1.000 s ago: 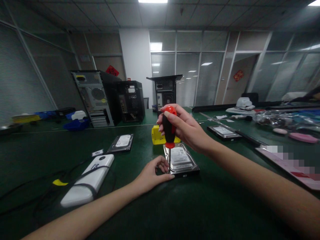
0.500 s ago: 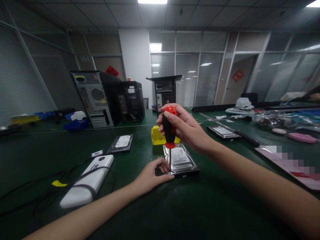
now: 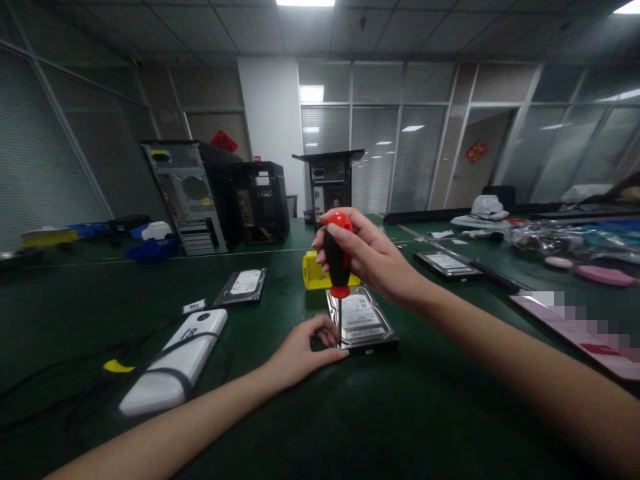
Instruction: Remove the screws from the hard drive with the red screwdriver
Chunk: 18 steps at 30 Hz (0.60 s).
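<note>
Upright in my right hand is a screwdriver with a red and black handle. Its thin shaft points down to the near left corner of a silver hard drive, which lies label up on the green table. My left hand holds that same corner, thumb along the front edge and curled fingers at the left side. The screwdriver tip is too small to make out. Just behind the drive sits a yellow tray, partly hidden by my right hand.
A second drive and a white power bank with black cables lie to the left. Another drive is at the right, near a pink object. Computer cases stand at the back.
</note>
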Motion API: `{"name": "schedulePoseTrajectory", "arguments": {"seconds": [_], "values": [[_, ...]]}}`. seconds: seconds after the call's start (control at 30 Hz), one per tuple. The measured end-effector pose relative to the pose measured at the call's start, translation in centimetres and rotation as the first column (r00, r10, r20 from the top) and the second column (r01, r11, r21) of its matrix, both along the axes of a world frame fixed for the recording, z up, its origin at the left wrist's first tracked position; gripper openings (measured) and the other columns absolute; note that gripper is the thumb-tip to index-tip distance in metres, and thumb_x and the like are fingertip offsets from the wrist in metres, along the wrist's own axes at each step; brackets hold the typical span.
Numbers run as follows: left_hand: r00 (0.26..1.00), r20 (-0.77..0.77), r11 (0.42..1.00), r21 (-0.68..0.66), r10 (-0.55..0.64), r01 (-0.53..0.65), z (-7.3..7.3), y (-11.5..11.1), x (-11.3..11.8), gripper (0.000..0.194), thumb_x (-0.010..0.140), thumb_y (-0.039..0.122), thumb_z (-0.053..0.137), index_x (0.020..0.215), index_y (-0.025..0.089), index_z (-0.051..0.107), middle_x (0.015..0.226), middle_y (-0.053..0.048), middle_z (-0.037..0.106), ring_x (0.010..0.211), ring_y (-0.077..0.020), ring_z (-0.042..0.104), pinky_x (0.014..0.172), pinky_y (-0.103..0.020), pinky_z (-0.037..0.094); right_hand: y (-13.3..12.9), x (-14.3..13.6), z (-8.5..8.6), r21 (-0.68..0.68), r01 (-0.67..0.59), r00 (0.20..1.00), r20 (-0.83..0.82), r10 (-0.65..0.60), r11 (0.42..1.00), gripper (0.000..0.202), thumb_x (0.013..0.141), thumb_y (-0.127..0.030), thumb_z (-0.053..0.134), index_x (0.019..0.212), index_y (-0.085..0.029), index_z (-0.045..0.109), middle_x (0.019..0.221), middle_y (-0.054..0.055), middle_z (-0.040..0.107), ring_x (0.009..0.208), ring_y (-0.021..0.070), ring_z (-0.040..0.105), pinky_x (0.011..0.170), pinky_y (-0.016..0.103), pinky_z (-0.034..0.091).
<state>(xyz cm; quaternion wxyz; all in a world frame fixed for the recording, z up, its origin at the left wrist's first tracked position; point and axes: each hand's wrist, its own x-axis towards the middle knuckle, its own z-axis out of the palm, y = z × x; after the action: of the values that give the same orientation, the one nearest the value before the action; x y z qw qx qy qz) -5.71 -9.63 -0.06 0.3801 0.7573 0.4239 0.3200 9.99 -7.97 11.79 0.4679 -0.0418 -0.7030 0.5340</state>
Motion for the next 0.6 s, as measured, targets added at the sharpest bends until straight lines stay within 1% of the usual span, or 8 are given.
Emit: {"name": "schedulePoseTrajectory", "arguments": {"seconds": [0.2, 0.37, 0.6], "values": [[1.000, -0.013, 1.000, 0.014, 0.011, -0.011, -0.11, 0.08, -0.01, 0.023, 0.072, 0.032, 0.069, 0.083, 0.016, 0.056, 0.078, 0.001, 0.055, 0.075, -0.0152, 0.051, 0.069, -0.025, 0.040, 0.05, -0.08, -0.16, -0.001, -0.004, 1.000, -0.005, 0.004, 1.000, 0.016, 0.087, -0.026, 0.050, 0.101, -0.020, 0.048, 0.086, 0.000, 0.055, 0.075, 0.0098, 0.056, 0.071, 0.026, 0.048], [1.000, -0.001, 1.000, 0.009, -0.005, 0.005, -0.15, 0.16, -0.04, 0.023, 0.072, 0.032, 0.068, 0.083, 0.016, 0.056, 0.078, 0.001, 0.055, 0.075, -0.0150, 0.051, 0.069, -0.025, 0.040, 0.08, -0.05, -0.09, -0.006, 0.004, 1.000, 0.009, -0.004, 1.000, 0.017, 0.086, -0.029, 0.052, 0.101, -0.021, 0.048, 0.086, 0.000, 0.056, 0.076, 0.0101, 0.056, 0.071, 0.026, 0.048], [1.000, -0.026, 1.000, 0.027, -0.003, 0.004, -0.34, 0.20, -0.15, 0.025, 0.073, 0.035, 0.067, 0.085, 0.016, 0.056, 0.080, 0.000, 0.056, 0.076, -0.0161, 0.052, 0.070, -0.026, 0.041, 0.01, -0.03, -0.10, 0.004, 0.004, 1.000, 0.007, -0.004, 1.000, 0.016, 0.087, -0.028, 0.050, 0.101, -0.021, 0.048, 0.086, 0.000, 0.056, 0.076, 0.0099, 0.056, 0.072, 0.026, 0.049]]}}
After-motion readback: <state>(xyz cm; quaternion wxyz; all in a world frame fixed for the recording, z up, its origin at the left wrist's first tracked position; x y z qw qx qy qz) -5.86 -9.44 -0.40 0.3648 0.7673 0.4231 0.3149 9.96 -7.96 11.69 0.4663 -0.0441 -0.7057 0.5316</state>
